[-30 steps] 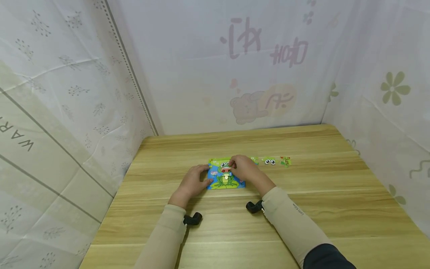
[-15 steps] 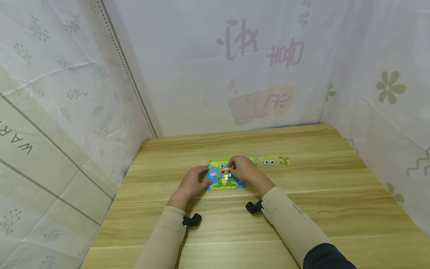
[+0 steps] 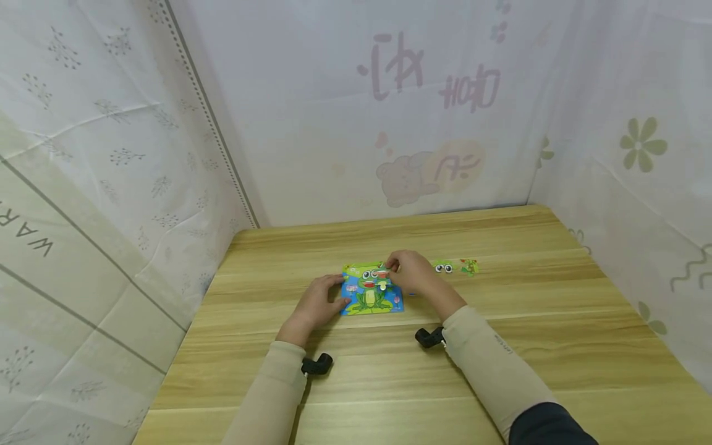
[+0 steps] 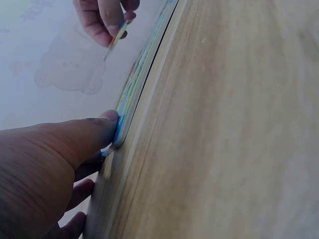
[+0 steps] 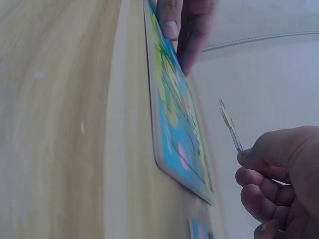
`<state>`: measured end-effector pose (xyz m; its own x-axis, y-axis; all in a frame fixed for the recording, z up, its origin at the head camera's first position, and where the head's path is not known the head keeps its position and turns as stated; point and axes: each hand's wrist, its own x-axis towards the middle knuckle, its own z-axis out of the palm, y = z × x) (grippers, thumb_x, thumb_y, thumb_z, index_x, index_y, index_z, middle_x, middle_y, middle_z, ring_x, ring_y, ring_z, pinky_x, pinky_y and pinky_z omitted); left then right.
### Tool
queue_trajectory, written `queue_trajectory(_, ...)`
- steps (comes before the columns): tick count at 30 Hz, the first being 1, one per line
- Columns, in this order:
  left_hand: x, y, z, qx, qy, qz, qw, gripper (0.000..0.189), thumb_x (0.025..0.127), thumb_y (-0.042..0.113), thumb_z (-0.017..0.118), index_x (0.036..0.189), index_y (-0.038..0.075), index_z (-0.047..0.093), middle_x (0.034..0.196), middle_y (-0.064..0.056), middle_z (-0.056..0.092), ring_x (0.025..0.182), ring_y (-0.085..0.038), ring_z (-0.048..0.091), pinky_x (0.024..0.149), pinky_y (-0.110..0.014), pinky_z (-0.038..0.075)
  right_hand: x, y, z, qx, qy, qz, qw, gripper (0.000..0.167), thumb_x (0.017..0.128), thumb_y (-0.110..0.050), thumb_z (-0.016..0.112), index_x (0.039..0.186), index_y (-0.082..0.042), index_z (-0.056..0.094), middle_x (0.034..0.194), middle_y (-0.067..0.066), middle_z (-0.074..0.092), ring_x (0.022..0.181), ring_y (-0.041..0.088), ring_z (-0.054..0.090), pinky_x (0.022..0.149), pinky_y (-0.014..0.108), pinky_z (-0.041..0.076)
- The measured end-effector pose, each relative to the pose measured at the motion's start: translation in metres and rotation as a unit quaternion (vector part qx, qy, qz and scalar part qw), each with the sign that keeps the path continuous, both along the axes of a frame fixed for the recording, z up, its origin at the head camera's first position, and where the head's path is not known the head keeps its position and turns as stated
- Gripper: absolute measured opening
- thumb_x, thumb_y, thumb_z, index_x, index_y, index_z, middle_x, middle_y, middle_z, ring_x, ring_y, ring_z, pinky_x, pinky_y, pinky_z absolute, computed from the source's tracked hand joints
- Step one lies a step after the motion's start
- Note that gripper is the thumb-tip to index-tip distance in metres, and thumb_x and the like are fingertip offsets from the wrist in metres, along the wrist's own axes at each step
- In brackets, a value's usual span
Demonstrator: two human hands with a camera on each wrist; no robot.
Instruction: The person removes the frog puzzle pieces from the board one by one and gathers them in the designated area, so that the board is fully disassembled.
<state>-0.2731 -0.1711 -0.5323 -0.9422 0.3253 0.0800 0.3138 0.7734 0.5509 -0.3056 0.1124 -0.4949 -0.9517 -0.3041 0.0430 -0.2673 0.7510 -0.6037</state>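
A frog picture puzzle board (image 3: 368, 303), mostly blue and green, lies flat on the table in the head view. My left hand (image 3: 318, 304) holds the board along its left side, thumb on the near left edge and fingers by the far left corner. In the left wrist view its thumb (image 4: 107, 128) presses at the board's corner. My right hand (image 3: 414, 272) pinches a thin puzzle piece (image 5: 229, 124) between thumb and fingers, raised over the board's upper right part. That piece overlaps the frog's face in the head view and appears edge-on in the right wrist view.
To the right of the board lie a piece with two frog eyes (image 3: 444, 268) and a green piece with red spots (image 3: 469, 266). A blue piece (image 5: 200, 230) sits just past the board's right edge. Patterned white cloth hangs behind the wooden table (image 3: 356, 383) and at both sides.
My right hand has moved a little right and away from me with the piece, uncovering more of the frog's mouth. The left hand stays at the board's left side.
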Motion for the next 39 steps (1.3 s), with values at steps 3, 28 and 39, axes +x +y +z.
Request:
queue_trajectory(3, 0.000, 0.000, 0.000, -0.003, -0.003, 0.005, 1.0000, 0.061, 0.098, 0.035, 0.077, 0.150, 0.010, 0.057, 0.158, -0.007, 0.050, 0.149, -0.032, 0.040, 0.124, -0.048, 0.031, 0.003, 0.007, 0.003, 0.003, -0.001, -0.001, 1.0000, 0.010, 0.098, -0.017, 0.071, 0.108, -0.015, 0.073, 0.096, -0.003, 0.066, 0.082, 0.017, 0.060, 0.073, 0.036, 0.052)
queue_trajectory(28, -0.001, -0.001, 0.000, 0.003, -0.005, 0.006, 1.0000, 0.061, 0.098, 0.036, 0.077, 0.150, 0.010, 0.057, 0.157, -0.009, 0.050, 0.149, -0.034, 0.041, 0.123, -0.050, 0.032, 0.009, 0.083, -0.008, -0.010, 0.005, -0.004, 0.9999, 0.006, 0.097, -0.013, 0.075, 0.102, -0.012, 0.073, 0.096, 0.000, 0.067, 0.086, 0.019, 0.062, 0.073, 0.036, 0.055)
queue_trajectory(39, 0.000, 0.000, -0.002, 0.009, -0.012, 0.012, 0.9998, 0.062, 0.098, 0.036, 0.077, 0.151, 0.012, 0.056, 0.158, -0.008, 0.049, 0.149, -0.034, 0.039, 0.123, -0.051, 0.032, 0.007, 0.112, -0.012, -0.025, -0.032, -0.003, 0.9992, 0.004, 0.098, -0.012, 0.074, 0.101, -0.011, 0.074, 0.097, 0.002, 0.068, 0.087, 0.020, 0.062, 0.076, 0.037, 0.055)
